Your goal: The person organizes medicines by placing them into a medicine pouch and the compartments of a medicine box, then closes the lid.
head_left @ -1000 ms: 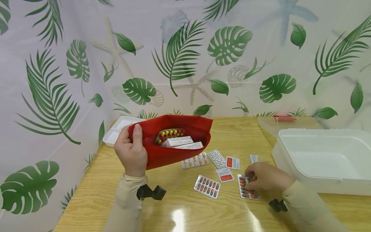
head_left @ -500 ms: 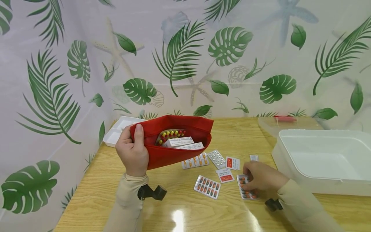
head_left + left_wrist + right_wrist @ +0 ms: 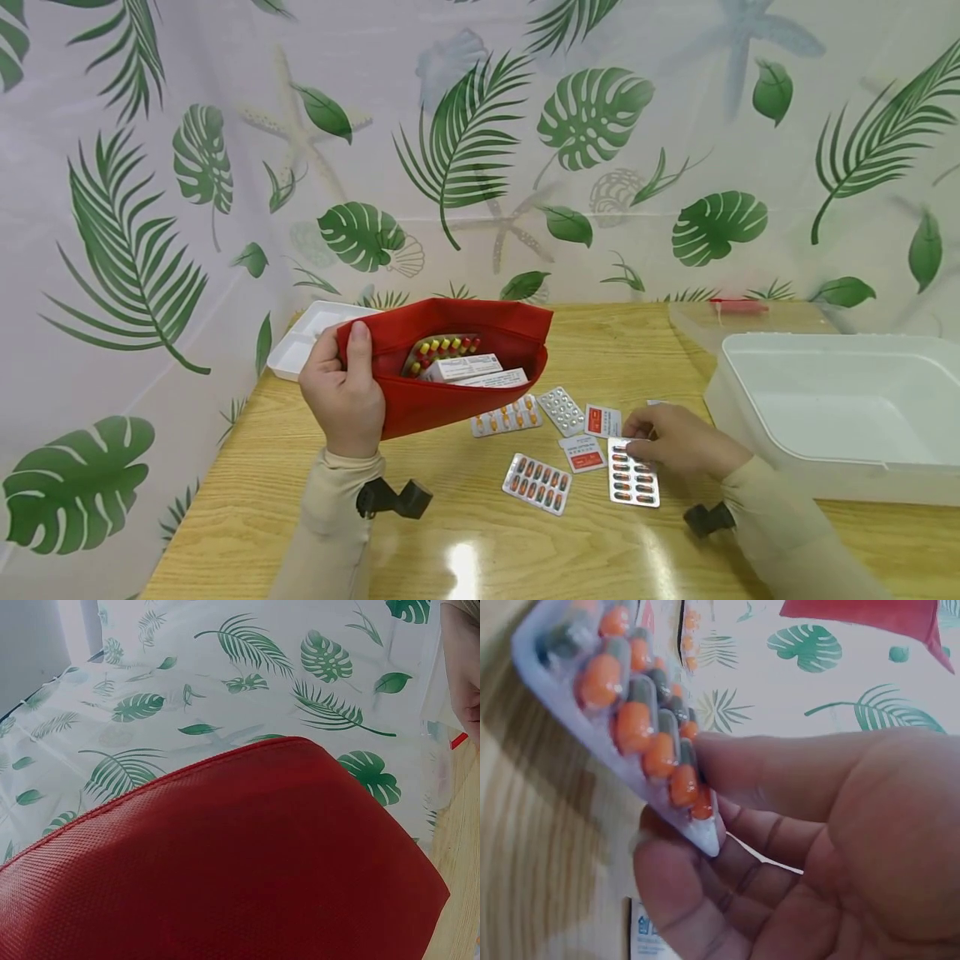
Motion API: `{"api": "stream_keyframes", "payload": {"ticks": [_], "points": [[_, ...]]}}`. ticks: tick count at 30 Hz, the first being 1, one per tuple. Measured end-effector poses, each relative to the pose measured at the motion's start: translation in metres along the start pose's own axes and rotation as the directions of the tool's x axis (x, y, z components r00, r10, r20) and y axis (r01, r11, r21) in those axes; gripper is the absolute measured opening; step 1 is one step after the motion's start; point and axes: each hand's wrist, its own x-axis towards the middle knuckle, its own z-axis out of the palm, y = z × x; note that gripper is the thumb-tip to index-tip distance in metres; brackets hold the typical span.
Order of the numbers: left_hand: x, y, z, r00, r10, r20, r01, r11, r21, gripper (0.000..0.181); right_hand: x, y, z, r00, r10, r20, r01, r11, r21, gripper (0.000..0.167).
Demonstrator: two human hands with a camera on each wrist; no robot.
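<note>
My left hand (image 3: 345, 400) grips the left end of a red pouch (image 3: 450, 408), thumb over its front edge. The pouch gapes toward me; inside are two white medicine boxes (image 3: 465, 367) and a blister pack of red-and-yellow capsules (image 3: 442, 345). In the left wrist view the red pouch (image 3: 225, 855) fills the lower part. My right hand (image 3: 686, 443) pinches the top corner of a blister pack of orange-and-dark capsules (image 3: 633, 482), tilted up off the table. The right wrist view shows the thumb and fingers on the edge of this blister pack (image 3: 630, 712).
Between the hands lie another orange-and-dark capsule pack (image 3: 537, 483), a yellow-orange capsule pack (image 3: 506, 417), a silver tablet pack (image 3: 561, 411) and two red-and-white packets (image 3: 583, 454). A white bin (image 3: 795, 475) stands right; a white tray (image 3: 288, 354) sits behind the pouch.
My right hand has taken hold of the capsule blister pack and lifted it slightly, shifting it a little up and left. The left hand and pouch have hardly moved.
</note>
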Motion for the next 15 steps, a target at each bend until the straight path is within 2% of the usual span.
{"api": "stream_keyframes", "payload": {"ticks": [6,11,15], "points": [[-0.001,0.000,0.000,1.000,-0.006,-0.004,0.006,1.000,-0.004,0.025,0.006,0.004,0.001,0.998,0.065,-0.015,-0.062,0.990,0.129,0.012],[-0.001,-0.001,-0.001,1.000,0.001,-0.004,-0.001,1.000,-0.004,0.026,0.009,-0.001,-0.004,0.996,0.091,-0.012,-0.083,0.946,0.314,0.016],[0.000,-0.001,-0.001,1.000,0.008,0.000,-0.008,1.000,-0.003,0.027,0.008,-0.016,-0.016,0.995,0.083,-0.063,-0.052,0.921,0.386,0.018]]}}
